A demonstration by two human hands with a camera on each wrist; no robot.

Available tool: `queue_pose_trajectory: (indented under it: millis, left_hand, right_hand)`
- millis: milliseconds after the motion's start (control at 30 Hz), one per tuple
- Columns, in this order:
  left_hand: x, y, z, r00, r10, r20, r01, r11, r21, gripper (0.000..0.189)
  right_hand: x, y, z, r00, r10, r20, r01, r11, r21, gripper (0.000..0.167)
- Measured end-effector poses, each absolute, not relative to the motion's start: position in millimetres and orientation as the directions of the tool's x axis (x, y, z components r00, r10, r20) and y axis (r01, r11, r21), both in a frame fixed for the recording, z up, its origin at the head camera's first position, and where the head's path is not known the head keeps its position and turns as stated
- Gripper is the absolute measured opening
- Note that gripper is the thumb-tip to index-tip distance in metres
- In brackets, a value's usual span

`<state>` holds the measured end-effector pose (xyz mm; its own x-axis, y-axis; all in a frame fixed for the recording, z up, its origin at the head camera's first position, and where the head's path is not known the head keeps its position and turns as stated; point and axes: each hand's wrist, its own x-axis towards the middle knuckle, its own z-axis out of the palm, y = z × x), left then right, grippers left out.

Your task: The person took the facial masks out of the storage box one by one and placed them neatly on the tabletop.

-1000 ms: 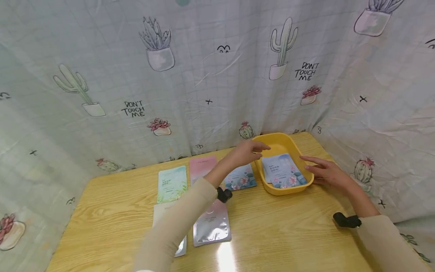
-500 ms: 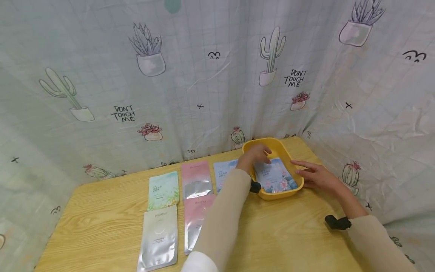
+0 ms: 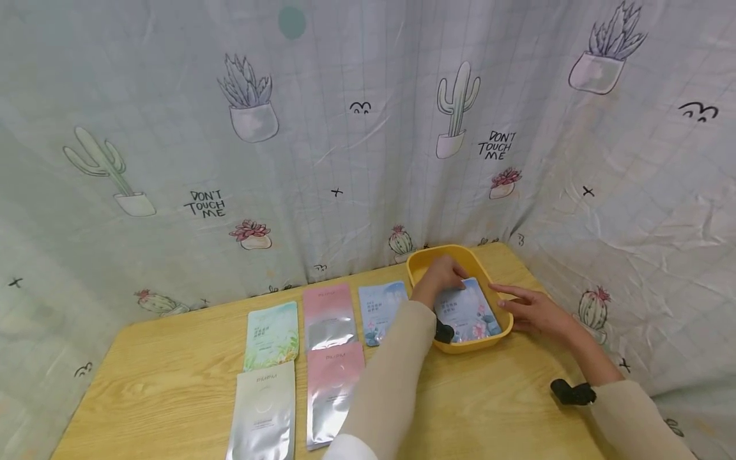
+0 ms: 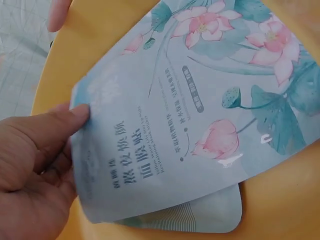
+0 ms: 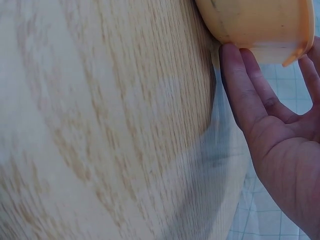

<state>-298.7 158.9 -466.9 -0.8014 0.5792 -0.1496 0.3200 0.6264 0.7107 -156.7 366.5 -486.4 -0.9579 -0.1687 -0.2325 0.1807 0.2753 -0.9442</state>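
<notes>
My left hand (image 3: 447, 273) reaches into the yellow plastic bin (image 3: 415, 260). It pinches one end of a blue sheet mask packet (image 4: 210, 100) printed with pink lotus flowers, thumb on top and fingers beneath. Part of another packet (image 4: 215, 212) shows underneath in the left wrist view. At the bin's right side is my right hand (image 3: 536, 312). Its straight fingers (image 5: 242, 85) touch the bin's outer wall in the right wrist view.
Left of the bin lie a blue packet (image 3: 379, 310), two pink-and-silver packets (image 3: 329, 319), a green packet (image 3: 273, 335) and a silver-beige packet (image 3: 263, 412). They rest on the wooden table (image 3: 167, 383). A printed curtain (image 3: 345, 147) hangs behind and at the right.
My left hand has moved right and down into the bin and now pinches the lotus packet there. My right hand stays at the bin's side. The head view has shifted slightly.
</notes>
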Motion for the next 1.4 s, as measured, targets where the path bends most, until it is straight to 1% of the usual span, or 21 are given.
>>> queue_pose_trajectory:
  millis: [100, 167, 367, 533, 800, 900, 1000, 1100, 1200, 1233, 1300, 1333, 1367, 1400]
  left_hand:
    - [-297, 158, -469, -0.797, 0.589, -0.137, 0.309, 0.592, 0.744, 0.019]
    - [-298, 157, -469, -0.779, 0.615, -0.121, 0.328, 0.564, 0.758, 0.018]
    - [-304, 155, -465, -0.692, 0.718, -0.077, 0.417, 0.485, 0.769, 0.018]
    - [-305, 156, -452, -0.648, 0.761, -0.036, 0.476, 0.442, 0.760, 0.015]
    - [-303, 144, -439, -0.589, 0.808, 0.002, 0.493, 0.358, 0.793, 0.014]
    - [-303, 135, -440, -0.541, 0.841, 0.001, 0.490, 0.314, 0.813, 0.019]
    - [-303, 126, -440, -0.475, 0.880, -0.029, 0.434, 0.263, 0.862, 0.027]
    - [-300, 116, -436, -0.417, 0.904, -0.100, 0.297, 0.239, 0.925, 0.037]
    - [-295, 107, -431, -0.367, 0.909, -0.197, 0.149, 0.266, 0.952, 0.045]
    - [-293, 104, -430, -0.338, 0.914, -0.225, 0.108, 0.275, 0.955, 0.046]
    - [-290, 97, -429, -0.267, 0.925, -0.269, 0.057, 0.294, 0.954, 0.043]
    - [-289, 94, -429, -0.234, 0.930, -0.284, 0.032, 0.299, 0.954, 0.039]
    - [-288, 91, -431, -0.197, 0.937, -0.290, 0.019, 0.299, 0.954, 0.032]
    - [-286, 89, -433, -0.173, 0.940, -0.293, 0.027, 0.302, 0.953, 0.020]
  right_hand:
    - [-155, 365, -489, -0.958, -0.181, -0.224, 0.172, 0.267, -0.948, 0.060]
    - [-155, 366, -490, -0.959, -0.179, -0.217, 0.164, 0.270, -0.949, 0.059]
    - [-156, 367, -488, -0.961, -0.175, -0.213, 0.158, 0.284, -0.946, 0.059]
    - [-154, 368, -485, -0.960, -0.184, -0.210, 0.157, 0.268, -0.951, 0.059]
    - [-154, 368, -485, -0.960, -0.199, -0.198, 0.150, 0.233, -0.961, 0.059]
    - [-155, 367, -487, -0.957, -0.199, -0.210, 0.163, 0.229, -0.960, 0.059]
    - [-155, 367, -490, -0.955, -0.196, -0.224, 0.176, 0.236, -0.956, 0.061]
    - [-155, 366, -490, -0.956, -0.189, -0.223, 0.179, 0.225, -0.958, 0.063]
    - [-155, 366, -490, -0.959, -0.188, -0.211, 0.169, 0.215, -0.962, 0.065]
    - [-155, 366, -489, -0.960, -0.185, -0.208, 0.168, 0.209, -0.963, 0.066]
    - [-155, 366, -489, -0.961, -0.186, -0.203, 0.164, 0.202, -0.966, 0.066]
    - [-155, 367, -489, -0.961, -0.190, -0.199, 0.160, 0.201, -0.966, 0.066]
    - [-155, 367, -488, -0.962, -0.191, -0.197, 0.159, 0.199, -0.967, 0.066]
    - [-155, 368, -488, -0.962, -0.191, -0.193, 0.156, 0.195, -0.968, 0.066]
